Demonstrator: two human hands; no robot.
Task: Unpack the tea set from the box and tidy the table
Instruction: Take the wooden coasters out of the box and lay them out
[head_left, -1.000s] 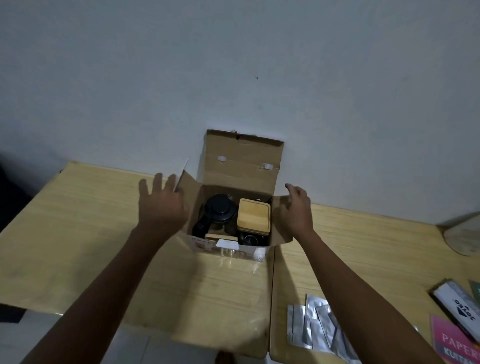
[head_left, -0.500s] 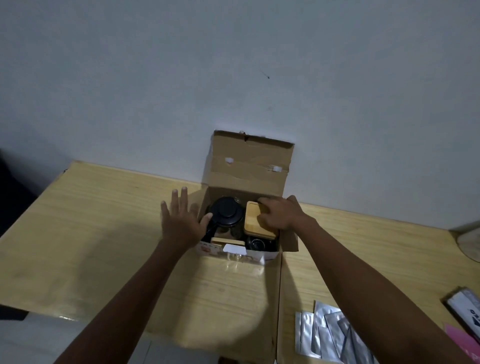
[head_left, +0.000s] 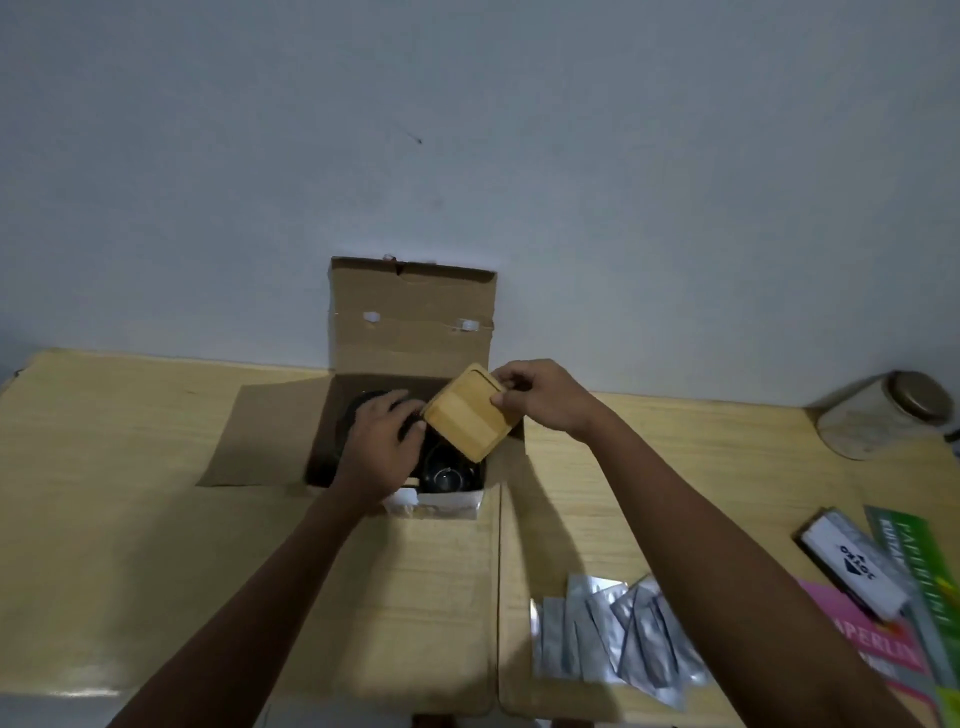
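An open cardboard box (head_left: 413, 306) stands on the wooden table (head_left: 130, 493) against the wall, its lid up and its left flap lying flat. My right hand (head_left: 540, 397) grips a square bamboo tray (head_left: 470, 418) by its right edge and holds it tilted above the box's right half. My left hand (head_left: 382, 447) reaches into the box's left half, its fingers curled over the black teapot (head_left: 363, 402), which it mostly hides. Dark glass cups (head_left: 447, 475) show inside under the tray.
Several silver foil sachets (head_left: 618, 636) lie at the front right. Farther right are a white packet (head_left: 854, 564), a pink booklet (head_left: 872, 642) and a green booklet (head_left: 922, 577). A round jar (head_left: 883, 421) lies on its side at the back right.
My right hand took hold of the bamboo tray and lifted it tilted out of the box. My left hand moved from the box's left side into it, onto the teapot.
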